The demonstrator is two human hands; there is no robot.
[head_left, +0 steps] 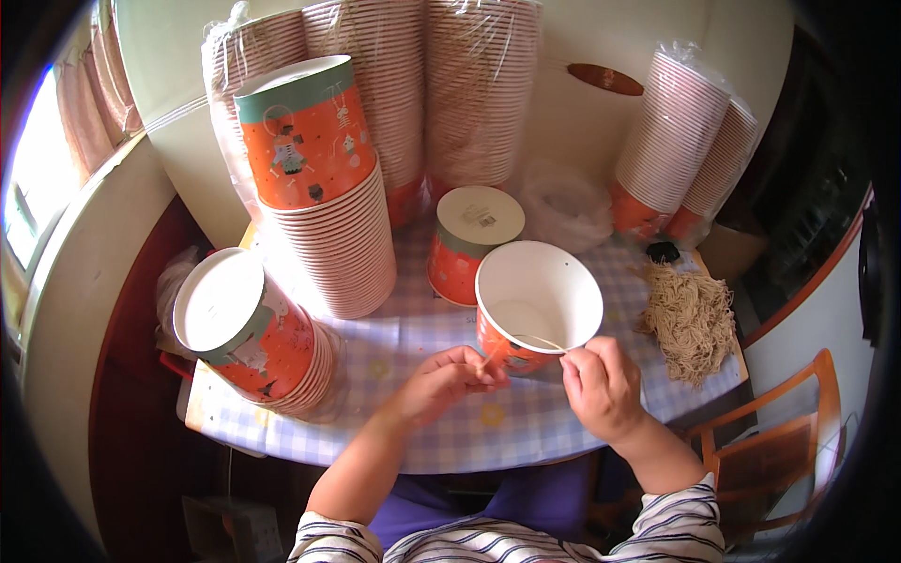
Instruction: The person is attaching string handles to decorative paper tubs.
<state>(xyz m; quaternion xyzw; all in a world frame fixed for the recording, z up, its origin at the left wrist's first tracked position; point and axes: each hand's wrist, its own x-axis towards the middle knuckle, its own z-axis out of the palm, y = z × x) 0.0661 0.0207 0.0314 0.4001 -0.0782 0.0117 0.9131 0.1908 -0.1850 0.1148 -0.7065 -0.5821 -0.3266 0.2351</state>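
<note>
An open orange paper cup [537, 305] stands upright on the checked tablecloth [413, 413] at the table's near edge, directly in front of us, so both hands can meet at its rim. We see a thin pale string [535, 340] crossing the cup's near rim. Our left hand [450, 375] touches the cup's lower near side, fingers curled and pinched on the string's left end; our right hand [601, 380] is raised just beside the rim, thumb and forefinger pinching the other end. Both forearms enter from below, wrists bent inward. A bundle of tan strings [693, 319] lies near the right hand. An upside-down cup [469, 239] stands just behind the open one. Stacks of nested cups [328, 216] crowd the left and far sides.
</note>
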